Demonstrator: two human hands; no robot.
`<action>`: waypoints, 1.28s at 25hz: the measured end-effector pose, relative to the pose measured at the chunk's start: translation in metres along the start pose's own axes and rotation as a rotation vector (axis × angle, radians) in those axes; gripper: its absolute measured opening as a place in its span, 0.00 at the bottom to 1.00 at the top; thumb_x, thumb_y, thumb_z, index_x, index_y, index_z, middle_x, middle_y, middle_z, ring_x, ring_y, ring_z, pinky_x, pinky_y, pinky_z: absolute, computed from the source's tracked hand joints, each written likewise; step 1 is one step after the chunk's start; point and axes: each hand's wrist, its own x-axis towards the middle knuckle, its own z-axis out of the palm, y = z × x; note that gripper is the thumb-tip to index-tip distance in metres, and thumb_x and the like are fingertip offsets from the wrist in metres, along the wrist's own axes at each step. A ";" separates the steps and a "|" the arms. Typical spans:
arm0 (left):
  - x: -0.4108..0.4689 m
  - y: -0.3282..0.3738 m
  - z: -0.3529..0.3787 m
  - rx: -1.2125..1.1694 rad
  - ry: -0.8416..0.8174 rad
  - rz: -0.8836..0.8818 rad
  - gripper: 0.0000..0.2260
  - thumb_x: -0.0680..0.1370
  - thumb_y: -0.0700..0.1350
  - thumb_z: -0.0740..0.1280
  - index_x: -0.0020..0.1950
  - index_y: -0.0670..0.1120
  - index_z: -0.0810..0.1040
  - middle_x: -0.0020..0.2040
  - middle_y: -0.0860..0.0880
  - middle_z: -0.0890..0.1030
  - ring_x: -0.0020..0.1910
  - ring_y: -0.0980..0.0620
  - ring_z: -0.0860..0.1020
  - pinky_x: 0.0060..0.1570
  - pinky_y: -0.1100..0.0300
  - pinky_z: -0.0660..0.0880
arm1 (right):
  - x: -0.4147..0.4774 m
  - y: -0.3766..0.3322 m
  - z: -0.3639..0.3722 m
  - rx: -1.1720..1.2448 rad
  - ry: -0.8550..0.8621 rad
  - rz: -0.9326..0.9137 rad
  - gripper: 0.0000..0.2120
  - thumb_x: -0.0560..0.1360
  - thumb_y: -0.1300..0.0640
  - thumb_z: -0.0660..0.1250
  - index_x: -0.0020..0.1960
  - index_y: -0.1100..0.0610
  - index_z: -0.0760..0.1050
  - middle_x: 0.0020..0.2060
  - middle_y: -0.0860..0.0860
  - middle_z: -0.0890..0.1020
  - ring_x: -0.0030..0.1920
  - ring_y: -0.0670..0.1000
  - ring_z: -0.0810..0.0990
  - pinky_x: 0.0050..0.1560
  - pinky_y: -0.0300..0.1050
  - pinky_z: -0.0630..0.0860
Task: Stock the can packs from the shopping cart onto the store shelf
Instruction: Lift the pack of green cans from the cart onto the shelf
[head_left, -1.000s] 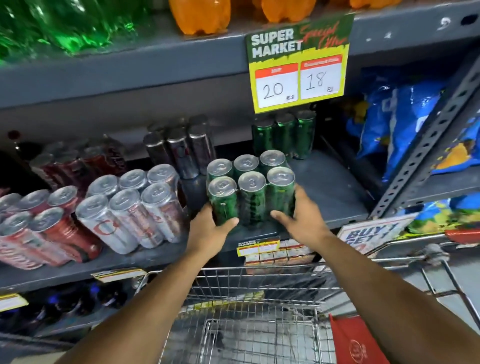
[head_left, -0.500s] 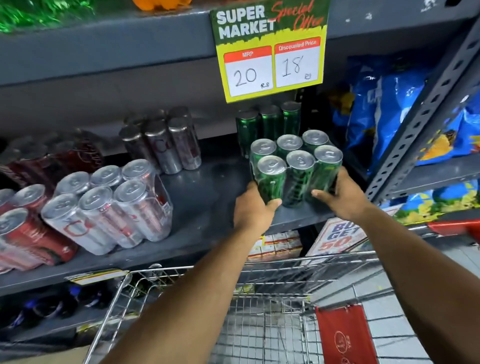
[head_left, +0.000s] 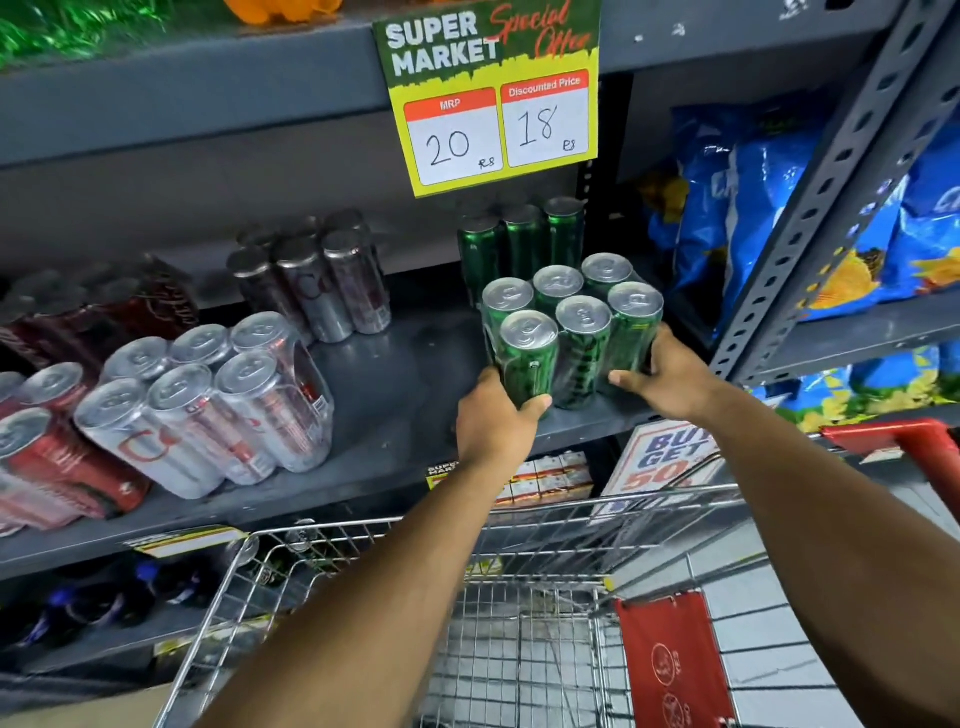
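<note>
Grey steel shelf (head_left: 395, 395), frame centre: shrink-wrapped green six-pack (head_left: 571, 332), likely heavy and slick, is clamped low by left hand (head_left: 493, 421) and right hand (head_left: 670, 376).

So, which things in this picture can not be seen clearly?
Head view only:
- Green can pack: whether its base rests on the shelf; the left hand and right hand cover its lower corners.
- Rear green cans: count, hidden behind the front pack.
- Promo sign: text cut off by the right arm.
- Shopping cart: contents, arms block it.

Both arms outstretched, left hand (head_left: 493, 421) and right hand (head_left: 670, 376) gripping.
</note>
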 end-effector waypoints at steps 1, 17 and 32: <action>-0.003 0.000 0.001 0.001 0.000 0.004 0.21 0.68 0.54 0.73 0.57 0.46 0.75 0.53 0.47 0.83 0.52 0.44 0.81 0.50 0.53 0.78 | -0.002 0.000 -0.001 -0.007 -0.009 0.005 0.34 0.71 0.55 0.72 0.71 0.53 0.57 0.66 0.53 0.74 0.65 0.53 0.72 0.68 0.54 0.68; -0.008 0.007 -0.005 0.137 -0.082 -0.012 0.21 0.71 0.52 0.71 0.60 0.45 0.72 0.56 0.43 0.82 0.55 0.41 0.80 0.53 0.47 0.77 | -0.025 -0.014 -0.002 -0.012 -0.010 0.090 0.33 0.73 0.59 0.69 0.71 0.59 0.55 0.66 0.57 0.72 0.65 0.56 0.71 0.66 0.52 0.67; -0.066 -0.166 -0.234 0.027 0.647 -0.097 0.13 0.72 0.41 0.68 0.56 0.44 0.73 0.50 0.48 0.78 0.50 0.47 0.77 0.50 0.52 0.73 | -0.111 -0.106 0.186 -0.197 -0.050 -0.528 0.23 0.74 0.54 0.64 0.68 0.54 0.66 0.63 0.54 0.70 0.61 0.53 0.72 0.63 0.44 0.68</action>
